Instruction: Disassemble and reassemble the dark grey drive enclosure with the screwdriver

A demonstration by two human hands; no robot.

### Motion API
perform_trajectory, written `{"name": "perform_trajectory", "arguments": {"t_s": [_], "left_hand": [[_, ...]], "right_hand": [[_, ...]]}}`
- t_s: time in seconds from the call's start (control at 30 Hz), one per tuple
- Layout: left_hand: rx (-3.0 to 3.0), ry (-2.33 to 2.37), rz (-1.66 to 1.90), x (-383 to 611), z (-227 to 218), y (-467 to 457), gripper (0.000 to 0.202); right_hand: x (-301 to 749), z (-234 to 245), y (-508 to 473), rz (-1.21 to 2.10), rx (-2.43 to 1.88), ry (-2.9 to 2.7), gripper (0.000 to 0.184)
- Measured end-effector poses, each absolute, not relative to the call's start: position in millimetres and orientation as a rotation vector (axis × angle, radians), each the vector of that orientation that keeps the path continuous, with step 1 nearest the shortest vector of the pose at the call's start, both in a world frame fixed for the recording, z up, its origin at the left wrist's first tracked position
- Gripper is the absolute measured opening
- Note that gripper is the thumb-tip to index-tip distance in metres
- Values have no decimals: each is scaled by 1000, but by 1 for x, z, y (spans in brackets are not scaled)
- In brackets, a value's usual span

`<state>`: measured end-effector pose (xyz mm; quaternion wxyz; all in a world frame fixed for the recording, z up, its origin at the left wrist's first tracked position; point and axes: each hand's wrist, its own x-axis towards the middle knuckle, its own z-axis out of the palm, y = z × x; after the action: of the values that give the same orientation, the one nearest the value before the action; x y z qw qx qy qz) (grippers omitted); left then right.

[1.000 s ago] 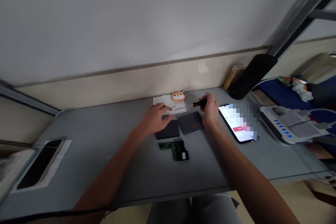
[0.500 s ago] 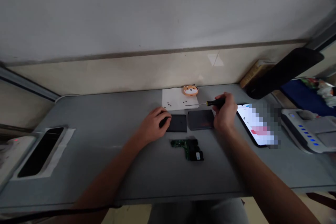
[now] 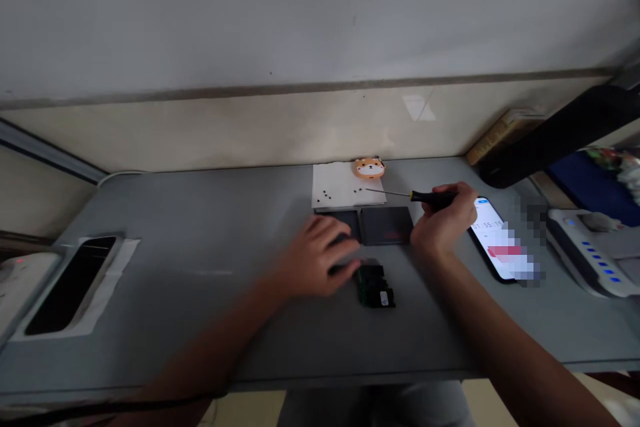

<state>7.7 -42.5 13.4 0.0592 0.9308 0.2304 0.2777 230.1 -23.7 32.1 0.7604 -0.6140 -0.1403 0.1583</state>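
Observation:
My right hand (image 3: 447, 217) is closed round the dark handle of a screwdriver (image 3: 434, 198). Its thin shaft points left, the tip over a white sheet of paper (image 3: 345, 197) that carries several tiny dark screws (image 3: 326, 195). My left hand (image 3: 320, 257), smeared by motion, is over the left part of a green circuit board (image 3: 375, 285) with its fingers apart; contact cannot be made out. Behind that hand lies a dark flat tray-like piece (image 3: 350, 219), partly covered. Beside it sits a second dark flat case half (image 3: 386, 225), near my right wrist.
An orange animal-face case (image 3: 370, 167) stands on the paper's back corner. Right of my right hand lies a lit phone (image 3: 493, 240), then a white device with blue-lit buttons (image 3: 593, 250). A black cylinder (image 3: 555, 137) leans at the back right. Another phone (image 3: 73, 287) lies far left.
My left hand has left the tray-like piece and come toward me and right, over the circuit board. The screwdriver in my right hand has shifted slightly right. The view has also shifted a little.

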Motion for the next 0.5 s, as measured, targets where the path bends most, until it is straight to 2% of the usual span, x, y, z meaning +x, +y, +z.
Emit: {"name": "perform_trajectory", "arguments": {"t_s": [0.07,0.13,0.33,0.5], "left_hand": [[2874,408,768,16,11,-55,21],[2892,307,719,22,7,-63,25],[2927,492,708,24,1,-60,32],[2922,524,780,22,0,-56,33]], "right_hand": [[228,33,-25,346,-1334,-266,20],[228,33,-25,335,-1343,-280,22],[223,36,-31,278,-1331,-452,29],[215,33,-35,363,-1339,-498,30]]}}
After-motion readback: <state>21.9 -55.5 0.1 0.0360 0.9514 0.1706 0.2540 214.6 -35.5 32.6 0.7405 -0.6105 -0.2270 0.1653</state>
